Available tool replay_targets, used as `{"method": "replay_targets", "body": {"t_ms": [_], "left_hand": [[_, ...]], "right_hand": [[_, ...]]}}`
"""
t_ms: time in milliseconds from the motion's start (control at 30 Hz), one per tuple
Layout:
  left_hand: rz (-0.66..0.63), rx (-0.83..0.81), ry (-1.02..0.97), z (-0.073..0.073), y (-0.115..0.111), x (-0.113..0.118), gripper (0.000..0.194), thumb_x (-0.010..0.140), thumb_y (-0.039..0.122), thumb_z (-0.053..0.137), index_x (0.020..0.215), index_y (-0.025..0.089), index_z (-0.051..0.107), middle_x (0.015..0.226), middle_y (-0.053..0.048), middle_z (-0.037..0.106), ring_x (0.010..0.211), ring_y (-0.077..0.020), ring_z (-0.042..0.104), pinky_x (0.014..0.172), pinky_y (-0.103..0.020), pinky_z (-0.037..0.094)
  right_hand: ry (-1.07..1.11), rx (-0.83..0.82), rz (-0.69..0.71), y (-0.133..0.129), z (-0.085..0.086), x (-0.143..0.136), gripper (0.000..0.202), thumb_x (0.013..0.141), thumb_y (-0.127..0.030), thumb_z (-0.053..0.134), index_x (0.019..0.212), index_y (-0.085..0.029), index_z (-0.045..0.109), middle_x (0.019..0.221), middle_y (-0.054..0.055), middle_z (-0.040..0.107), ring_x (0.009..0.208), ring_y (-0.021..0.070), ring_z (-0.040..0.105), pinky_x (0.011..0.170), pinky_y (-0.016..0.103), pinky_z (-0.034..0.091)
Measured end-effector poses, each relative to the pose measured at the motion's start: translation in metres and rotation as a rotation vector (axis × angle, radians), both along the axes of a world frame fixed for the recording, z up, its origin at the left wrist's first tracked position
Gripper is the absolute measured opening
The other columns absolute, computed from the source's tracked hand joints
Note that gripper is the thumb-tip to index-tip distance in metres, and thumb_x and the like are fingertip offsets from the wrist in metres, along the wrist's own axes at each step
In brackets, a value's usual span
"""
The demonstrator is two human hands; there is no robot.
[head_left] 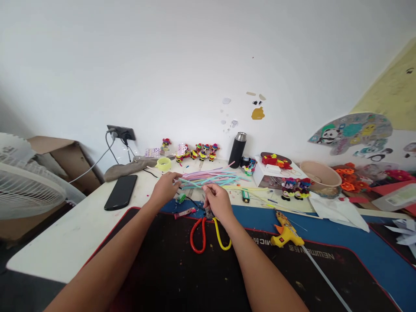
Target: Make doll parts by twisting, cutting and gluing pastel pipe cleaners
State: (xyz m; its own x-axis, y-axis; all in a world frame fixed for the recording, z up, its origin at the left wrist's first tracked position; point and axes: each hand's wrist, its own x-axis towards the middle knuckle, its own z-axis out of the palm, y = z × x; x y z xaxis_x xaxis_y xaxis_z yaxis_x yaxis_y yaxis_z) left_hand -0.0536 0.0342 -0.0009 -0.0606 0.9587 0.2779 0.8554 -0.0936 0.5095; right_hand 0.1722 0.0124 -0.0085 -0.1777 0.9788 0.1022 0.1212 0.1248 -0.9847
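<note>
A pale green chenille stem (191, 183) ran between a person's two bare hands, over the near side of a loose bundle of pastel chenille stems (214, 175). The left hand (167, 187) had its grip closed, thumb and fingers pinched on one end of the stem; the right hand (217, 201) had its grip closed too, fingertips pinching it farther along. The bundle – pink, lilac and aqua – lay crosswise on a white bench (58, 242).

Just below the right hand lay scissors with one red handle (197, 236) and one yellow handle (222, 236), their head partly hidden by that hand. A small reddish tube (185, 212) rested left of the scissors, at the edge of a black desk mat (169, 268). On the mat's right side was a yellow hot glue gun (286, 232), a long pale glue stick trailing from its rear.

Behind the bundle, a row of colourful figurines (204, 151) stood near the wall, with a roll of tape (163, 164) to their left and an upright black thermos (237, 150) to their right. A black phone (121, 193) lay at the left – beyond it, a white fan (29, 186).
</note>
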Motion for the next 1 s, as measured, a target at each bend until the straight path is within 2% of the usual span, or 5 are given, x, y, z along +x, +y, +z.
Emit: {"method": "replay_targets", "body": {"t_ms": [100, 233, 533, 833, 1000], "left_hand": [[-0.162, 0.012, 0.246, 0.001, 0.007, 0.009, 0.053, 0.080, 0.022, 0.067, 0.133, 0.023, 0.064, 0.135, -0.014, 0.063, 0.126, -0.0338, 0.055, 0.108, -0.045, 0.042], [-0.265, -0.041, 0.406, -0.001, 0.021, 0.025, 0.064, 0.079, 0.034, 0.075, 0.141, 0.027, 0.058, 0.150, -0.016, 0.053, 0.138, -0.0389, 0.044, 0.109, -0.052, 0.039], [-0.247, -0.152, 0.341, 0.012, 0.068, 0.022, 0.027, 0.085, 0.031, 0.059, 0.109, 0.028, 0.072, 0.110, -0.011, 0.075, 0.105, -0.0307, 0.067, 0.090, -0.036, 0.047], [-0.213, -0.065, 0.282, 0.031, 0.094, 0.004, 0.031, 0.090, 0.039, 0.055, 0.113, 0.027, 0.072, 0.105, -0.011, 0.078, 0.100, -0.0327, 0.071, 0.082, -0.033, 0.048], [-0.243, -0.061, 0.298, 0.025, 0.092, 0.007, 0.039, 0.089, 0.039, 0.056, 0.121, 0.023, 0.072, 0.119, -0.013, 0.075, 0.110, -0.0339, 0.068, 0.092, -0.036, 0.048]], "right_hand": [[-0.058, 0.051, 0.001, 0.000, -0.001, 0.001, 0.026, 0.095, -0.044, 0.054, 0.093, -0.022, 0.068, 0.055, -0.005, 0.058, 0.045, 0.0159, 0.061, 0.048, 0.026, 0.046], [-0.158, 0.097, 0.013, -0.002, 0.001, 0.001, 0.023, 0.098, -0.041, 0.054, 0.094, -0.024, 0.069, 0.057, -0.004, 0.061, 0.048, 0.0169, 0.064, 0.055, 0.028, 0.047], [-0.324, 0.154, 0.030, -0.005, 0.002, -0.001, 0.024, 0.100, -0.039, 0.054, 0.100, -0.026, 0.074, 0.059, -0.002, 0.064, 0.060, 0.0192, 0.066, 0.063, 0.028, 0.045], [-0.393, 0.174, 0.073, -0.011, 0.010, -0.002, 0.024, 0.100, -0.039, 0.057, 0.104, -0.026, 0.076, 0.073, 0.003, 0.071, 0.073, 0.0220, 0.067, 0.067, 0.029, 0.043], [-0.381, 0.205, 0.085, -0.011, 0.010, -0.003, 0.021, 0.100, -0.036, 0.057, 0.102, -0.026, 0.076, 0.073, 0.002, 0.071, 0.071, 0.0212, 0.066, 0.065, 0.028, 0.041]]}}
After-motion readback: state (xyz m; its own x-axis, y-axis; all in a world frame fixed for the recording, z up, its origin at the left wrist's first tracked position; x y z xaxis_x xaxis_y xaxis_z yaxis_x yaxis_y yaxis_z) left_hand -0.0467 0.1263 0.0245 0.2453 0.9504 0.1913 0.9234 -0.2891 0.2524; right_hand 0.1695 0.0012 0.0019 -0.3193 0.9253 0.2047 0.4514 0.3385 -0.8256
